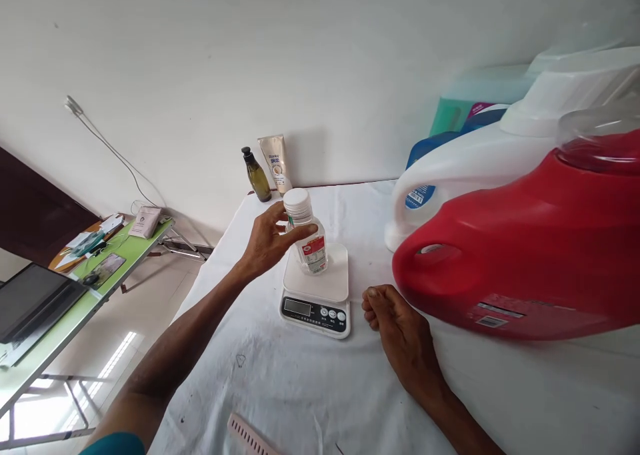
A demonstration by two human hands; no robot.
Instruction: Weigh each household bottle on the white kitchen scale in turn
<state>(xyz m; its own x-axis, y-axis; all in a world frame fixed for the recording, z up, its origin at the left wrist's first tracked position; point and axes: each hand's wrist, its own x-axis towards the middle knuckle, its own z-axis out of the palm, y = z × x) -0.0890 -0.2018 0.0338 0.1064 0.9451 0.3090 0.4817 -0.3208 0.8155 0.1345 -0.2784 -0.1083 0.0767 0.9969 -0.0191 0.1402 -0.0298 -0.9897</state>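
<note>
Left hand [267,242]: fingers [306,230] wrapped round the upper body of a small clear bottle [307,238], thumb side hidden behind it. Grip looks closed on the bottle just under its white cap [297,198]. Bottle stands upright, long axis vertical, base on the white platform of a kitchen scale [316,288]. Whether its full weight rests on the platform, cannot tell. Scale display faces the person; reading too small to make out.

Right hand [395,322]: fingers curled loosely under, holding nothing, resting on the white cloth of the table [300,388] just right of the scale. Bottle lies forward and to the left of this hand; the left hand is the one on it.

Further out, right side: one large red jug [520,255] lying near the right hand, one large white jug [480,168] behind it. Blue and green packaging behind those, blurred. Back edge by the wall: one dark pump bottle [256,175], one cream tube [275,162]. Near edge: one pink comb [247,436], partly cut off.

Counts: one scale, one clear bottle, two jugs, two toiletries at the back.

Left of the table: green side table [60,322] with a laptop [30,302] and papers.
</note>
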